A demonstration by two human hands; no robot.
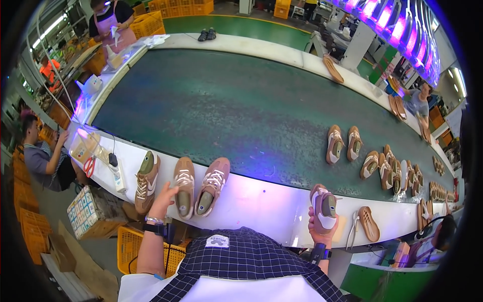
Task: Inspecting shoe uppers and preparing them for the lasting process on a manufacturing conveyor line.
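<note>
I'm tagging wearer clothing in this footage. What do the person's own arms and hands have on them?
Both forearms are bare, without sleeves or gloves. The left hand has a light beaded bracelet and a black band at its wrist. The right hand has a black wristband.

We take the white work ledge (261, 199) along the dark conveyor belt as our landmark. Below its left end, on the floor, we see a boxy carton (86, 211) printed all over with small blue, red and white squares. Flattened brown cardboard sheets (75, 261) lie further below the ledge, at the lower left. On the ledge's left end rests a clear plastic packet (83, 146) with yellowish contents. We make out no screens or signs.
</note>
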